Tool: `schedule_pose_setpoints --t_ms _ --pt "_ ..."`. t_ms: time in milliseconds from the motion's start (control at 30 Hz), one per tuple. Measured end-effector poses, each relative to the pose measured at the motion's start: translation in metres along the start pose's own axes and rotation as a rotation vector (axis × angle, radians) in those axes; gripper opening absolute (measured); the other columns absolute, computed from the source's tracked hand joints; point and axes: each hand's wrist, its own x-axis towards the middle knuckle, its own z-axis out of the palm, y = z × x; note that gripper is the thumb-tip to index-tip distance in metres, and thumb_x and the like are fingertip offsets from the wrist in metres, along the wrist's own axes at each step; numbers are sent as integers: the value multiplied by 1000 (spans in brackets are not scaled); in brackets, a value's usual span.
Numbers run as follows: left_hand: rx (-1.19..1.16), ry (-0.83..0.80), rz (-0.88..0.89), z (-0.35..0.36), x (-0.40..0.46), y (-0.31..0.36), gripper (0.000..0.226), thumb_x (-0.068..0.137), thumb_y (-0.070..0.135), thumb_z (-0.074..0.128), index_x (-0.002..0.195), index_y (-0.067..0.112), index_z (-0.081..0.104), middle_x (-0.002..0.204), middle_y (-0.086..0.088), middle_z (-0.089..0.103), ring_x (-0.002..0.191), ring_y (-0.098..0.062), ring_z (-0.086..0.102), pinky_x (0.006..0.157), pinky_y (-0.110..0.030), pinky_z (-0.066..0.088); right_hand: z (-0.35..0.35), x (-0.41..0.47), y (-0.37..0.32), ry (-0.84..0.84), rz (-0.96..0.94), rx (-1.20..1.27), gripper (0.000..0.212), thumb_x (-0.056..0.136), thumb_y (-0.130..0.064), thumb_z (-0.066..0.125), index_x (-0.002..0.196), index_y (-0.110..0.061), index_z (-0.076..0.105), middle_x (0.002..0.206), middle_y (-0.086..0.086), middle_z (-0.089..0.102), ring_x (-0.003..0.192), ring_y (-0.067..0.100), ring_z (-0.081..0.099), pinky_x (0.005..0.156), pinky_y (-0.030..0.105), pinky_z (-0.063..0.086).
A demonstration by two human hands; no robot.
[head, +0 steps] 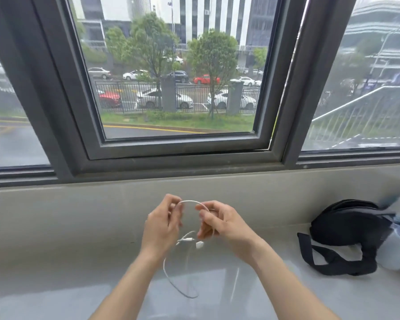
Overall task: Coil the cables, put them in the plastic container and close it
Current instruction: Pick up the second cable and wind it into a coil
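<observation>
A thin white cable (189, 202) is pinched between the fingers (178, 210) of the left hand (163, 224) and the closed fingers of the right hand (219, 221), arched between them. Both hands are raised above the grey desk (79, 262), wrists bent inward; the cable's slack and plugs (194, 242) hang below. A black bag (346, 227) lies well apart, to the right.

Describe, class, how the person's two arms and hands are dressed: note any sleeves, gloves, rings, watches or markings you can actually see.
Both the left hand and the right hand are bare, with no gloves. The forearms are uncovered right down to the bottom edge of the picture, so no sleeve shows. No watch, bracelet or ring is visible on the wrists or on the fingers that show, and no markings can be made out.
</observation>
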Motion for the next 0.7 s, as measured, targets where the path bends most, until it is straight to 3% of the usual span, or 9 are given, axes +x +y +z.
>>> schedule_pose_setpoints --t_ms 100,233,300,367,400,467,533,600,700 --pt "-98 112 62 -23 14 42 12 100 25 56 89 23 58 69 3 62 56 -21 62 57 -30 50 1 -18 -38 -126 -65 55 15 102 -21 60 109 -13 70 72 3 66 71 22 73 80 31 59" --pt "-119 197 137 -46 22 85 12 99 31 57 89 26 60 72 1 63 61 -19 58 60 -27 48 10 -37 -83 -264 -213 242 16 100 -23 61 104 -10 70 70 0 60 78 28 74 108 54 50" --pt "-98 241 164 -54 22 102 15 99 35 56 87 28 61 72 3 64 66 -16 60 59 -17 45 15 -44 -105 -293 -309 303 17 101 -19 61 110 -9 70 71 1 61 85 31 74 114 56 44" --pt "-70 265 173 -59 20 115 22 100 42 52 83 29 61 68 4 64 64 -15 60 60 -24 48 17 -51 -127 -312 -391 365 28 99 -22 65 120 -5 68 73 1 63 92 32 74 115 51 44" --pt "-43 266 169 -61 17 120 29 99 47 48 80 28 60 66 3 65 62 -17 61 61 -31 48 17 -53 -137 -324 -416 408 35 98 -25 67 125 -3 65 72 1 63 90 30 74 110 47 49" --pt "92 250 172 -66 9 126 44 97 57 38 75 25 57 58 3 63 58 -21 60 58 -37 46 17 -59 -155 -319 -427 506 42 98 -30 67 130 -2 62 68 -1 56 67 21 68 85 38 59" --pt "298 198 193 -69 1 128 50 96 61 29 73 24 54 50 4 55 55 -22 54 55 -36 41 18 -64 -169 -268 -385 505 39 100 -37 61 126 -8 66 63 -2 48 45 12 45 55 28 49" --pt "344 126 177 -68 -4 130 40 100 54 33 79 27 53 53 5 56 59 -23 57 59 -37 45 20 -68 -177 -204 -314 394 36 103 -43 53 112 -14 72 59 -3 42 40 10 30 42 22 32" --pt "103 98 146 -63 -7 146 6 102 28 50 102 32 54 69 5 65 63 -19 63 67 -40 52 25 -72 -186 -114 -224 268 42 103 -48 50 78 -19 68 56 -3 32 41 11 22 40 20 21"
